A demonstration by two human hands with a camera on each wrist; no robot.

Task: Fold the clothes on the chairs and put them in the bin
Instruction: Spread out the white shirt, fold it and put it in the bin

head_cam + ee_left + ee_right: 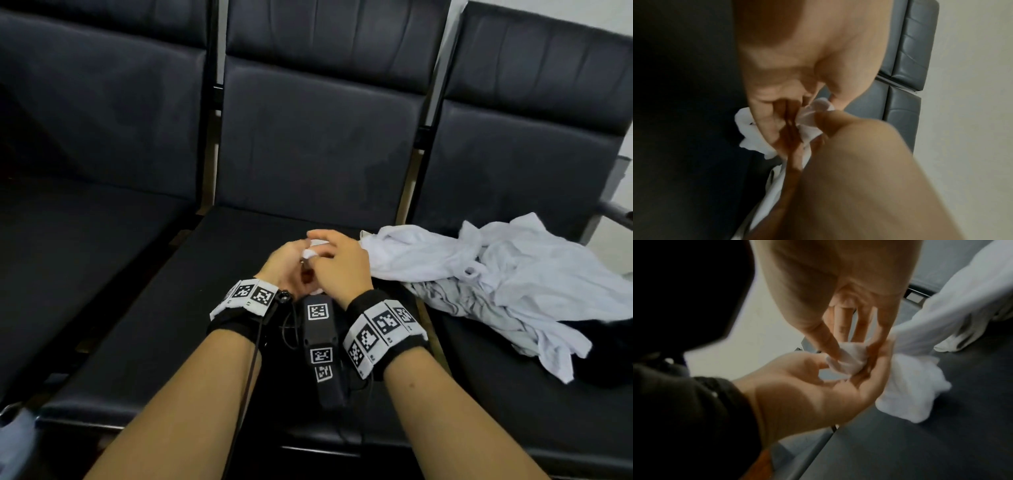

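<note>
Nearest me, my two forearms reach out over the front edge of the middle seat (pixel 164 308), each wrist wrapped in a black band with square printed markers. A black device (pixel 320 346) with the same markers hangs between my wrists.

Just past that, my left hand (pixel 286 262) and right hand (pixel 337 263) meet over the middle seat, touching each other. Both work the same small bunch of white cloth (pixel 847 356): my right thumb and fingers (pixel 826 340) pinch it from above, and my left fingers (pixel 877 363) are curled round it from below, palm turned up. A larger fold of that white cloth (pixel 908 386) hangs beyond my left fingers down toward the seat.

From my hands the cloth runs rightward into the pile of clothes (pixel 496 274), a crumpled heap of white and pale grey garments lying on the right-hand seat (pixel 513 411) and spilling a little across the gap.

Farthest off stand the three dark padded chair backs (pixel 315 144), side by side.
</note>
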